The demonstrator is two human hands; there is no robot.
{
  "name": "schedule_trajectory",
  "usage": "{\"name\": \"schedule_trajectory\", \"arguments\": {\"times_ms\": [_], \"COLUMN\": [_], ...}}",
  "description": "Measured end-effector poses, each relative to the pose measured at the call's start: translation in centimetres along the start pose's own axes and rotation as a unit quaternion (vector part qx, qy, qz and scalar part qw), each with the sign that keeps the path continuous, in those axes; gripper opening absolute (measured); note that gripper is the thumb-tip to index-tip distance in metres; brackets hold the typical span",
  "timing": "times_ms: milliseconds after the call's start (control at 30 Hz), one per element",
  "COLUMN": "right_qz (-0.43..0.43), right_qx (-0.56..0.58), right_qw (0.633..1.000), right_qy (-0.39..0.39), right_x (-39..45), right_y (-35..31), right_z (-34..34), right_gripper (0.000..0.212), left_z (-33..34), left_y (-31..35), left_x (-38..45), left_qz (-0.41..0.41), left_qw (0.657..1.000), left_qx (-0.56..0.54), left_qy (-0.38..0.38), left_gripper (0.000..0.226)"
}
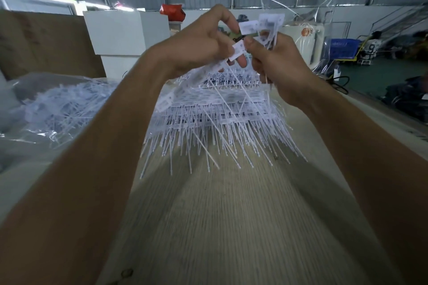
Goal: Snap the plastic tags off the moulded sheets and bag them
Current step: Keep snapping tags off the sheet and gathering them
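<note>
— Nearest us, what's showing?
— Bare tabletop (pixel 231 227), pale wood grain, with both forearms reaching over it.
— And the hands?
— Raised together above the sheets (pixel 220 118). Left hand (pixel 201 46) pinches a tag (pixel 238 50) between thumb and curled fingers; right hand (pixel 275 65) grips a small bunch of tags (pixel 266 24), stems hanging down.
— Is that tag already free?
— Too blurred to tell.
— Where's the stack?
— On the table mid-way, stems fanning toward us. Bag (pixel 53 104) of loose tags lies to its left.
</note>
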State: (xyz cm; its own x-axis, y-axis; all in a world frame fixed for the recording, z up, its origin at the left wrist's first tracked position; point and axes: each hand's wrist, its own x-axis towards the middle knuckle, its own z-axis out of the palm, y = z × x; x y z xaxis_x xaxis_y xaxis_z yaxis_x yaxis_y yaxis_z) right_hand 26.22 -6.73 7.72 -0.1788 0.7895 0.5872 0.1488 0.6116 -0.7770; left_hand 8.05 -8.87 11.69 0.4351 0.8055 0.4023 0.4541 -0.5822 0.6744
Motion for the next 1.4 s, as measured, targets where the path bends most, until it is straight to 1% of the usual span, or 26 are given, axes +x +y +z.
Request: {"name": "schedule_trajectory", "arguments": {"times_ms": [67,133,200,267,333,467,600,633,700,767,833,933,1067,1167,1233,1400], "right_qz": [-0.003,-0.016,-0.037,-0.041,-0.037,-0.023,-0.019,-0.030,-0.046,-0.046,-0.042,-0.052,-0.059,-0.057,-0.062,-0.055], "right_qx": [-0.023,-0.078,-0.155,-0.246,-0.281,-0.265,-0.163,-0.151,-0.118,-0.090,-0.077,-0.076,-0.045,-0.045,-0.046,-0.018], "right_qw": [1.000,0.997,0.987,0.968,0.959,0.963,0.983,0.984,0.989,0.993,0.994,0.993,0.991,0.986,0.987,0.990], "right_qy": [0.001,-0.005,-0.011,0.007,0.029,0.043,0.077,0.084,0.074,0.063,0.064,0.074,0.113,0.148,0.141,0.131], "right_x": [-0.1,0.0,0.1,0.2,0.2,0.3,0.5,0.5,0.4,0.4,0.5,0.4,0.3,0.5,0.5,0.5], "right_y": [0.1,0.0,0.1,0.0,-0.2,-0.5,-0.2,-0.2,-0.2,-0.3,-0.5,-1.0,-0.9,-0.8,-0.9,-1.0], "right_z": [0.0,0.2,0.3,0.2,0.0,-0.4,-0.3,-0.1,0.1,0.1,0.0,-0.3,-0.3,-0.1,-0.3,-0.6], "right_gripper": [0.028,0.028,0.025,0.032,0.039,0.041,0.039,0.033,0.016,0.012,0.013,0.023,0.013,0.019,0.017,0.023], "left_z": [0.1,0.2,0.2,0.2,0.3,0.5,0.5,0.5,0.6,0.7,0.6,0.5,0.5,0.5,0.5,0.4], "left_y": [-0.2,-0.4,-0.5,-0.6,-0.6,-0.5,-0.5,-0.5,-0.4,-0.3,-0.4,-0.5,-0.5,-0.5,-0.5,-0.6], "left_x": [0.0,0.0,0.1,0.2,0.3,0.3,0.2,0.2,0.2,0.2,0.2,0.2,0.3,0.3,0.4,0.3], "left_qz": [-0.010,-0.024,-0.033,-0.033,-0.029,-0.030,-0.019,-0.013,0.006,0.028,0.038,0.038,0.042,0.050,0.053,0.054], "left_qw": [1.000,0.999,0.999,0.999,0.999,0.999,0.998,0.997,0.996,0.994,0.992,0.991,0.990,0.988,0.987,0.986], "left_qx": [0.012,0.023,0.032,0.037,0.030,0.016,0.038,0.049,0.075,0.087,0.091,0.092,0.096,0.101,0.101,0.106], "left_qy": [-0.026,-0.034,-0.028,-0.014,0.006,0.034,0.051,0.050,0.055,0.068,0.082,0.094,0.100,0.106,0.111,0.115], "left_gripper": [0.032,0.035,0.035,0.032,0.028,0.024,0.019,0.017,0.015,0.015,0.015,0.016,0.015,0.015,0.015,0.015]}}
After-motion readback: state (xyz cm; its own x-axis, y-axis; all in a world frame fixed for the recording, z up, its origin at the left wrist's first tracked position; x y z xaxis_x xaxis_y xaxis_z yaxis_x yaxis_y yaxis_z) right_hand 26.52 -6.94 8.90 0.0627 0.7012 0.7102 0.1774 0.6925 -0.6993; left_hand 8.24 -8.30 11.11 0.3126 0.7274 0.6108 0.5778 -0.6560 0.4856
